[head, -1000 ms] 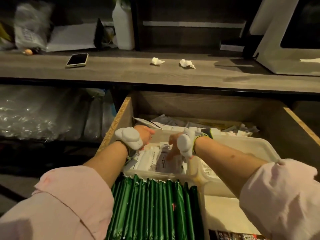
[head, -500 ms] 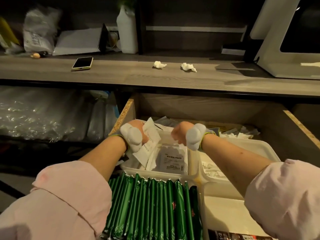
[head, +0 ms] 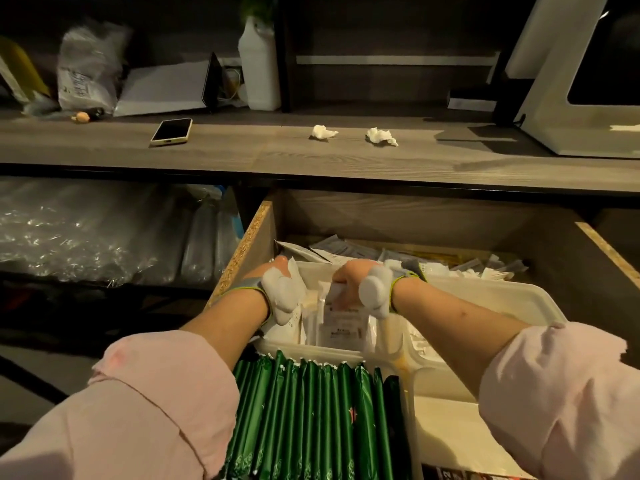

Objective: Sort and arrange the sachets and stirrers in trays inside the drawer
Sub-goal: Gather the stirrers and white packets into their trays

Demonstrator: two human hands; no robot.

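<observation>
Dim wooden drawer (head: 242, 244) stands open beneath a long countertop (head: 242, 154). Inside it, the left hand (head: 273, 282) and right hand (head: 349, 282) each curl their fingers around white sachets (head: 343, 323), which stand upright in the left compartment of a white tray (head: 502, 297). Green sachets (head: 311, 420) stand packed in a row just in front of the tray, nearer the person. On the countertop lie a phone (head: 171, 131) and two crumpled tissues (head: 323, 132)

Bare tray (head: 446, 434) floor lower right is open; green sachets (head: 311, 420) pack lower centre, white sachets (head: 343, 327) mid-frame; counter (head: 311, 161) overhangs the drawer (head: 249, 244).
</observation>
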